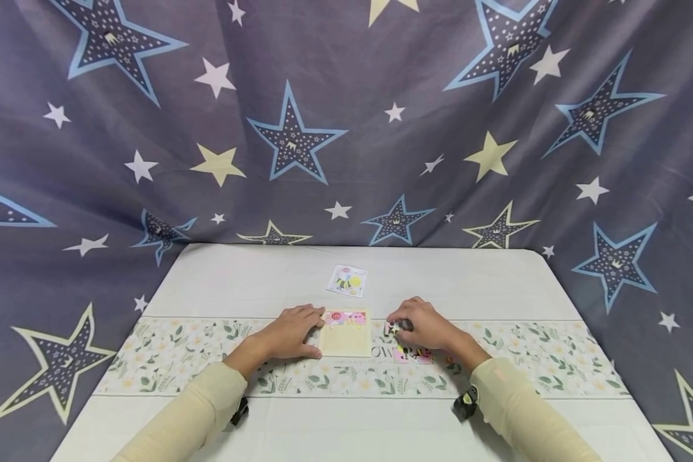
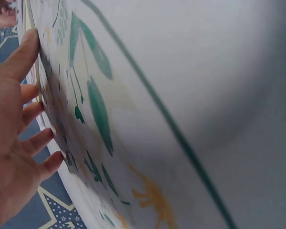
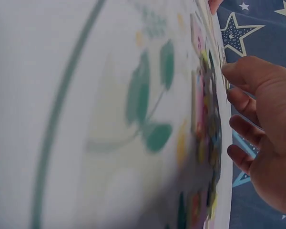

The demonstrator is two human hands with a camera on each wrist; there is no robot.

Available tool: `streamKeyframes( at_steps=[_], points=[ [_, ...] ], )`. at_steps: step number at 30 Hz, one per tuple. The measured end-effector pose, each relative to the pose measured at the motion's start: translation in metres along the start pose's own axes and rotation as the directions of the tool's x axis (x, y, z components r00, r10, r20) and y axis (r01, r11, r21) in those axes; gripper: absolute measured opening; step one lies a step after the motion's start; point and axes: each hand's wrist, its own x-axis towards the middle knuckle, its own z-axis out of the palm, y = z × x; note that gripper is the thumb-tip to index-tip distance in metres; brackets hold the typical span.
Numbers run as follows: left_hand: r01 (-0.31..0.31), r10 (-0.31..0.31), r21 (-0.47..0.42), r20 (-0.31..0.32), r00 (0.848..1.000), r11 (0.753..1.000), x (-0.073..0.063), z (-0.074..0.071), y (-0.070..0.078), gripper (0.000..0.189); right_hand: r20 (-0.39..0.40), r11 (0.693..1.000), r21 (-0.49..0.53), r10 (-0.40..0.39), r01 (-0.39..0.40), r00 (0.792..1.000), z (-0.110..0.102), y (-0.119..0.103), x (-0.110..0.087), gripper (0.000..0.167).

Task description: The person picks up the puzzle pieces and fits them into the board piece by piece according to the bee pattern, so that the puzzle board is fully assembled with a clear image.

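Observation:
A shallow square puzzle tray lies on the table, with pink puzzle pieces along its far edge. My left hand rests at the tray's left side, fingers and thumb spread along its edge. To the right of the tray, my right hand reaches over a loose puzzle piece, its fingers loosely bent. A gap shows between the thumb and forefinger in the right wrist view; the fingers partly hide the piece. More loose pink and yellow pieces lie just nearer, below that hand.
A square picture card with a bee lies beyond the tray. A floral printed band crosses the white table. A star-patterned curtain hangs behind and at both sides. Dark bands sit under both wrists.

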Motion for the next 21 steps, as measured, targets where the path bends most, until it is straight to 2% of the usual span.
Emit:
streamKeyframes(
  at_steps=[8, 21],
  points=[
    [0.004, -0.004, -0.005, -0.005, 1.000, 1.000, 0.000, 0.000, 0.001, 0.071, 0.000, 0.999, 0.020, -0.036, 0.036, 0.999, 0.003, -0.015, 0.016, 0.033],
    [-0.005, 0.005, 0.000, -0.006, 1.000, 1.000, 0.000, 0.003, 0.000, 0.074, 0.013, 0.997, 0.012, -0.076, 0.075, 0.997, 0.025, -0.046, 0.044, 0.033]
  ],
)
